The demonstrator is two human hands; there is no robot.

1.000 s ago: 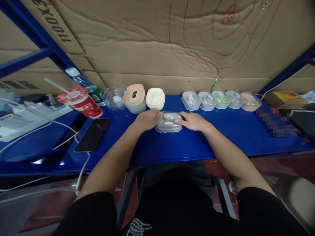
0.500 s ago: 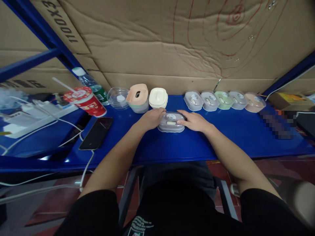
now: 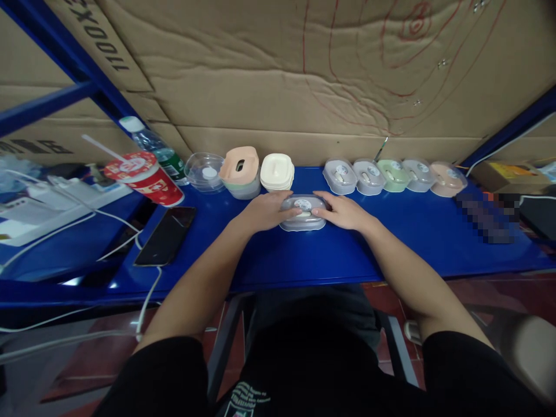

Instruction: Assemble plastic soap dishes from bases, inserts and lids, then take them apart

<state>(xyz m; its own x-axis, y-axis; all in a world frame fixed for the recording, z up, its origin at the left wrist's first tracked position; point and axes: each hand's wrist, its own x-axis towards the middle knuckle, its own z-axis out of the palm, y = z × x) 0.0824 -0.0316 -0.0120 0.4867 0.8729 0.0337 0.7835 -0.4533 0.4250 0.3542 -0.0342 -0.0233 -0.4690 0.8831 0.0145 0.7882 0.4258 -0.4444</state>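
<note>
A small grey lidded container (image 3: 303,223) with a clear domed lid, a round white sticker and a pale handle lies on the blue table in front of me. From its left side my left hand (image 3: 266,211) grips it, the thumb on the lid by the handle. My right hand (image 3: 346,212) holds the right side, its thumb also on the lid near the handle. The fingers behind the container are partly hidden. Just beyond it stand a stack of cream lids (image 3: 277,172) and a stack of tubs topped with a peach piece (image 3: 240,168).
Several finished-looking containers, one of them green (image 3: 394,175), line the back right. Clear lids (image 3: 205,172), a red paper cup (image 3: 150,180), a plastic bottle (image 3: 163,156) and a phone (image 3: 166,236) are on the left, beside a white power strip with cables (image 3: 82,205). Cardboard (image 3: 243,75) walls the back.
My left thumb has moved onto the lid beside the handle. Both hands still hold the container, which stays in place; the view has shifted slightly.
</note>
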